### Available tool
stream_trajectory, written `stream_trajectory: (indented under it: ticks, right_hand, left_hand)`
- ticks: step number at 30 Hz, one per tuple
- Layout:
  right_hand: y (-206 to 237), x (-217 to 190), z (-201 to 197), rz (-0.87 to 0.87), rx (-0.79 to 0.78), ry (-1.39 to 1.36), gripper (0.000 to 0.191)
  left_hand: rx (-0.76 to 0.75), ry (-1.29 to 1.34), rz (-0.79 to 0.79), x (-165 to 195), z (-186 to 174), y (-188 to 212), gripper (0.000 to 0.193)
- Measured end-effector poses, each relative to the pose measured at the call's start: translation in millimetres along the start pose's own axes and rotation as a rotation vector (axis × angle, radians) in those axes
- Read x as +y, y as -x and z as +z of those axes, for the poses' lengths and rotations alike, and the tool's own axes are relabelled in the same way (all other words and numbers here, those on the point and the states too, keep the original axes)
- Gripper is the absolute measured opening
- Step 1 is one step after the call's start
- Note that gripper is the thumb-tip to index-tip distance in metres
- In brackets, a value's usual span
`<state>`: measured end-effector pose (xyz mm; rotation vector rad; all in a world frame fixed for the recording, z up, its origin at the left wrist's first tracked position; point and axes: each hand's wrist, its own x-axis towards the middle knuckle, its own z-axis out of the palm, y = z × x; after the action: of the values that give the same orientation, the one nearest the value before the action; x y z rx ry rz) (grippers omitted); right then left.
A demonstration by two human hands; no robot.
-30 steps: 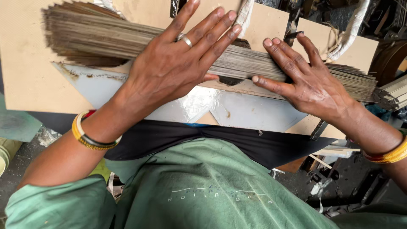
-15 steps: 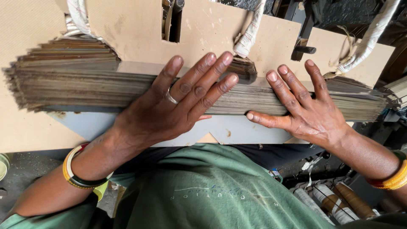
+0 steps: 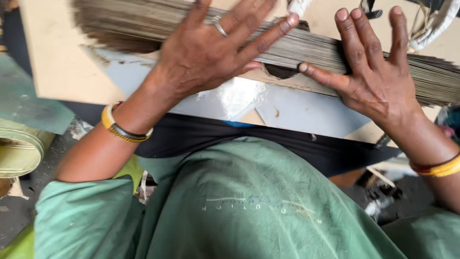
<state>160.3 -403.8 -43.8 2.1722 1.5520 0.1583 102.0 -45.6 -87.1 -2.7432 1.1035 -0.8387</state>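
Note:
A long stack of thin brown sheets (image 3: 311, 52) lies across a tan work board (image 3: 57, 67). My left hand (image 3: 211, 52), with a ring on one finger, presses flat on the stack's left half, fingers spread. Flat on the right half rests my right hand (image 3: 373, 72), fingers spread too and thumb pointing left along the stack's near edge. Neither hand grips anything. Yellow bangles sit on both wrists.
A pale grey-blue panel (image 3: 287, 110) lies on the board below the stack. White hoses (image 3: 436, 29) hang at the top right. A green fabric apron (image 3: 230, 206) covers my lap. A pale green roll (image 3: 19, 148) sits at the far left.
The view has tilted and come closer. Both hands stay flat on the stack and have shifted slightly along it; the stack now runs at a slant across the board.

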Motion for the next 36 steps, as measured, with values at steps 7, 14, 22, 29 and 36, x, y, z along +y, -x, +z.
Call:
stream_trajectory:
  ticks: [7, 14, 22, 29, 36]
  right_hand:
    - [-13.9, -109.7, -50.5, 0.36, 0.366, -0.665, 0.055]
    - [-29.4, -145.4, -52.0, 0.585, 0.178, -0.833, 0.078]
    - [-29.4, -132.9, -56.6, 0.623, 0.155, -1.017, 0.073]
    - [-30.6, -136.1, -54.8, 0.622, 0.125, -0.924, 0.073]
    - [-33.6, -135.0, -66.5, 0.615, 0.116, -0.941, 0.078]
  left_hand:
    - [-0.085, 0.599, -0.302, 70.0, -46.6, 26.8, 0.06]
    - [-0.161, 0.611, -0.475, 86.0, -38.1, 41.5, 0.085]
    - [-0.132, 0.62, -0.512, 93.5, -38.5, 42.0, 0.081]
    - [-0.137, 0.589, -0.503, 97.2, -27.1, 44.7, 0.081]
    - [-0.149, 0.572, -0.515, 100.6, -24.8, 45.8, 0.077]
